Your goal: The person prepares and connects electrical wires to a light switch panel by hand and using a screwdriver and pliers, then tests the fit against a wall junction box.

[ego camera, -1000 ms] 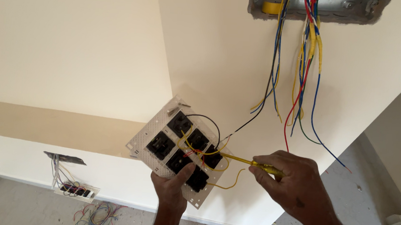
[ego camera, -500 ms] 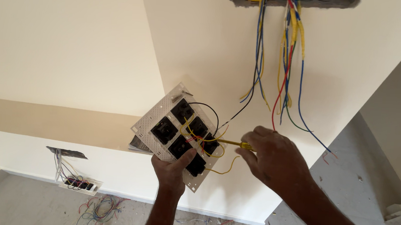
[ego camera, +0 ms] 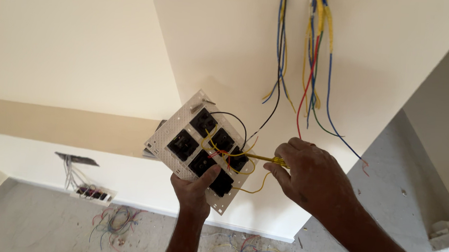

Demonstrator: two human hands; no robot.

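Observation:
My left hand (ego camera: 195,189) holds a white switch plate (ego camera: 167,132) by its lower edge, back side facing me, with several black switch modules (ego camera: 203,149) and short yellow, red and black wires on them. My right hand (ego camera: 310,174) grips a yellow-handled screwdriver (ego camera: 264,159) whose tip reaches into the modules near the plate's middle. A black wire runs from the plate up to a bundle of blue, yellow, red and green wires (ego camera: 313,58) hanging from an opening at the top of the wall.
Another open wall box with wires and a dangling plate (ego camera: 86,185) sits low on the far wall at left. Loose coloured wire scraps (ego camera: 118,221) lie on the grey floor. A grey concrete ledge (ego camera: 416,171) rises at right.
The view has tilted down, so the wall opening has slid out of the top. My right hand and the screwdriver have shifted slightly left toward the modules. My left hand keeps its hold.

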